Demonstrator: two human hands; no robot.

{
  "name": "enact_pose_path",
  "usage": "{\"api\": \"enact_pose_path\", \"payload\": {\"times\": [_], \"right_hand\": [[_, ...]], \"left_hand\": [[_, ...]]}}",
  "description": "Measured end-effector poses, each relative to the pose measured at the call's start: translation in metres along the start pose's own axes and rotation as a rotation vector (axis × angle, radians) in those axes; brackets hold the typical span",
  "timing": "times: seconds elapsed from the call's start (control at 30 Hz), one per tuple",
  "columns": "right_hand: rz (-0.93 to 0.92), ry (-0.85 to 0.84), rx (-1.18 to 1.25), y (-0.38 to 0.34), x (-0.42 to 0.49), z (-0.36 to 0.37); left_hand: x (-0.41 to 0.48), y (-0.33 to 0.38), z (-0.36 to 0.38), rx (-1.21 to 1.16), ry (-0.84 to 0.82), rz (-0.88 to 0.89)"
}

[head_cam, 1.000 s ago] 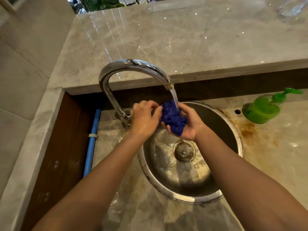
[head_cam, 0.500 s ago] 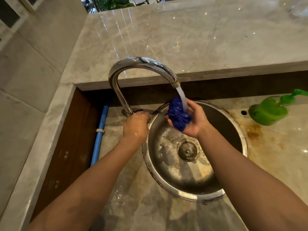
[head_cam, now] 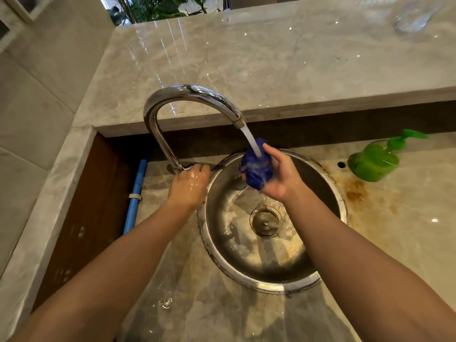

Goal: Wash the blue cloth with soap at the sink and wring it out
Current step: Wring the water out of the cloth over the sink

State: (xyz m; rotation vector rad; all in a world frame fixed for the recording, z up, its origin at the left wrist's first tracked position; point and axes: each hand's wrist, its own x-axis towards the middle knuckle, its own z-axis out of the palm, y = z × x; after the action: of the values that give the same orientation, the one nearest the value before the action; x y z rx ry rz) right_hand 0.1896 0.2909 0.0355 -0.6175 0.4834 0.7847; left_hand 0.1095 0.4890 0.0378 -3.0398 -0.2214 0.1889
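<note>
2 bare forearms and 2 hands of 1 person, seen from above through the wearer's own head camera. The left forearm and the right forearm are uncovered from the wrist to the lower edge of the frame, smooth, with soft shadow along their inner sides. The left hand is wet, and its back glistens with small bright highlights. The right hand has a similar shine near the wrist, probably water drops, though the detail is too fine to be sure. Both hands are bare.
</note>
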Motion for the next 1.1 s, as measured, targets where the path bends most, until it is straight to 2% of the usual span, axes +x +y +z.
{"api": "enact_pose_path", "payload": {"times": [0.1, 0.23, 0.53, 0.6, 0.63, 0.73, 0.8, 0.87, 0.97, 1.03, 1.1], "right_hand": [[-0.068, 0.021, -0.046, -0.001, 0.000, -0.001], [-0.114, -0.040, -0.124, 0.003, -0.006, 0.000], [-0.217, -0.023, -0.425, -0.006, -0.044, 0.012], [-0.250, 0.002, -0.467, -0.008, -0.049, 0.014], [-0.267, 0.028, -0.474, -0.008, -0.050, 0.014], [-0.366, 0.112, -0.537, -0.005, -0.053, 0.017], [-0.486, 0.160, -0.682, -0.004, -0.059, 0.021], [-0.661, 0.186, -0.938, -0.009, -0.066, 0.022], [-0.874, 0.134, -1.354, -0.025, -0.079, 0.022], [-0.898, 0.044, -1.366, -0.033, -0.086, 0.025], [-0.938, 0.089, -1.262, -0.034, -0.089, 0.030]], "left_hand": [[0.013, -0.002, -0.016, 0.002, -0.011, -0.049], [0.025, -0.010, -0.025, -0.006, -0.032, -0.091], [0.037, 0.005, -0.046, -0.125, 0.121, -0.248], [0.030, 0.032, -0.053, -0.405, 0.056, -0.263], [0.025, 0.048, -0.054, -0.678, -0.081, -0.269], [0.006, 0.095, -0.066, -1.666, -0.771, -0.431], [-0.002, 0.111, -0.074, -2.050, -0.977, -0.478], [-0.004, 0.116, -0.081, -2.153, -1.008, -0.444], [0.001, 0.114, -0.093, -2.109, -0.981, -0.383], [0.003, 0.117, -0.107, -1.988, -0.951, -0.352], [0.004, 0.129, -0.118, -1.839, -0.819, -0.402]]}}
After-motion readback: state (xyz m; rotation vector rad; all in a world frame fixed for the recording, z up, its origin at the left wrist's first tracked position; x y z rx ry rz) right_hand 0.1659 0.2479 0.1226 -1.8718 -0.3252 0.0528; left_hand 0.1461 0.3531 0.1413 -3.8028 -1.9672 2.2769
